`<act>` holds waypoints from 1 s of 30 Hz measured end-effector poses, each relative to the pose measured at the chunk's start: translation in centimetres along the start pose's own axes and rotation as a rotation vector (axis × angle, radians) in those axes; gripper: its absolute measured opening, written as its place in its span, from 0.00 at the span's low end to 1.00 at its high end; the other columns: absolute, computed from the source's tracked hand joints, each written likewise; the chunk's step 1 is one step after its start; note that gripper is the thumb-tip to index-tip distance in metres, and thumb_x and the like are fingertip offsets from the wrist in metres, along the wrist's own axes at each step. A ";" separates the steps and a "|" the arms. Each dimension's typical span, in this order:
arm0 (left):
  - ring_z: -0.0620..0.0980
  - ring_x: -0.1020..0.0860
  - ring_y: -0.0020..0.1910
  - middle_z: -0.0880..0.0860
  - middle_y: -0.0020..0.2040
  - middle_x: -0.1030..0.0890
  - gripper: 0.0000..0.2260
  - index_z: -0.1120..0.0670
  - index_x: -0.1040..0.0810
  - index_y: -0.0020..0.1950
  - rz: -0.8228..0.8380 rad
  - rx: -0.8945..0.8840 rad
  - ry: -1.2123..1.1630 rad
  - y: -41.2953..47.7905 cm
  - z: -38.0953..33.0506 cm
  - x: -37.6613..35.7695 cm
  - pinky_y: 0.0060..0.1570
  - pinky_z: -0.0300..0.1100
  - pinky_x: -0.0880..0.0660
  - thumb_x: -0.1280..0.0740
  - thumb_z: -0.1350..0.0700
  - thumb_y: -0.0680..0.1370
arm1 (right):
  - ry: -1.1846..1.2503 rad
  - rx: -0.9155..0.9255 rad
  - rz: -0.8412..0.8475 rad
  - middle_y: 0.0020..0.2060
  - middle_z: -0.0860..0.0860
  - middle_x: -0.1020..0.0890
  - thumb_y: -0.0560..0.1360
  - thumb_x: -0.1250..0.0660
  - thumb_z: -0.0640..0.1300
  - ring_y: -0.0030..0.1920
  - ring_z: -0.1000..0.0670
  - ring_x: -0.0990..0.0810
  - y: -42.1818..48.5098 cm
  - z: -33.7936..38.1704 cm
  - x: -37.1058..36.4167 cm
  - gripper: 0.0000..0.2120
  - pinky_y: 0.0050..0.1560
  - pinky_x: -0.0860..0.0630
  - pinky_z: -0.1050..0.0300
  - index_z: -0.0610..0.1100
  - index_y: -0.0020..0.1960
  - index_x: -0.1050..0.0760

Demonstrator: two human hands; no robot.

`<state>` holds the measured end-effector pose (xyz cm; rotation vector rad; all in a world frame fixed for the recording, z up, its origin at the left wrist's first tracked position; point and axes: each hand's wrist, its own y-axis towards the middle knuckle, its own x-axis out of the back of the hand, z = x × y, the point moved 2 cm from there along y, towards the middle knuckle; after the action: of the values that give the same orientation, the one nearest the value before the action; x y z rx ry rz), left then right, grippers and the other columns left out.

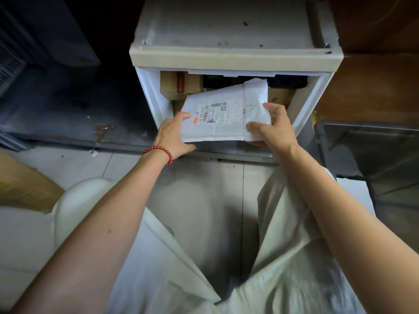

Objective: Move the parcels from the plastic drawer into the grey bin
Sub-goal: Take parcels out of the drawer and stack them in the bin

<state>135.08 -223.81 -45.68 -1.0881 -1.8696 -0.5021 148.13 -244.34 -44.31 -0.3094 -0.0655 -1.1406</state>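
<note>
In the head view, the person is crouching over the floor (199, 200) in front of a pulled-out plastic drawer (147, 98), and both hands are working on one white mailer parcel (222, 114).

The left hand (174, 134), with a red bead bracelet (158, 152) on its wrist, is pinching the parcel's near-left corner. Its fingers are lying on the labelled face and the thumb is curling under the near edge, so this grip is clamped on the mailer. The right hand (274, 128) is holding the right end, with the thumb pressing on top and the other fingers wrapping round the edge and underneath, so that grip is clamped on it as well.

Holding both ends is probably keeping the soft, flat envelope from sagging or folding as it is being raised. The parcel is hanging tilted over the drawer's near half, its far corner pointing up and away. It is lying across the things beneath it, and I cannot tell whether it is touching them.

Below and beyond it, a brown cardboard box (179, 86) is sitting at the far left of the drawer and another box (280, 98) at the right. Something dark (290, 81) is lying at the back, so more parcels are waiting.

The grey bin (385, 159) is standing just right of the drawer. That is likely why the right hand is taking the end nearest it, which is keeping the carry across short.
</note>
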 end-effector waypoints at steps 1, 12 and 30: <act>0.56 0.29 0.59 0.58 0.61 0.29 0.34 0.47 0.36 0.70 -0.013 -0.003 0.010 -0.3 0.0 0.2 0.53 0.38 0.36 0.24 0.56 0.68 | 0.022 -0.021 0.005 0.53 0.50 0.23 0.71 0.27 0.41 0.51 0.47 0.19 -0.2 0.1 0.0 0.27 0.47 0.17 0.48 0.50 0.65 0.35; 0.49 0.26 0.44 0.52 0.47 0.23 0.12 0.52 0.26 0.56 -0.230 -0.061 -0.051 -2.2 0.4 3.6 0.42 0.35 0.31 0.30 0.60 0.74 | 0.016 -0.100 0.123 0.58 0.52 0.21 0.67 0.28 0.64 0.53 0.53 0.19 -1.6 1.1 0.3 0.32 0.45 0.17 0.49 0.50 0.65 0.29; 0.53 0.23 0.58 0.56 0.60 0.23 0.16 0.58 0.27 0.63 -0.197 0.055 -0.190 -1.6 1.4 4.3 0.52 0.41 0.29 0.33 0.54 0.78 | -0.364 0.182 0.105 0.55 0.51 0.20 0.76 0.32 0.53 0.55 0.50 0.23 0.5 0.6 0.7 0.18 0.54 0.29 0.62 0.43 0.60 0.23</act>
<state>132.07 -221.65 -42.64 -0.9473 -2.1587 -0.4689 148.90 -244.61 -43.72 -0.3508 -0.4663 -0.9564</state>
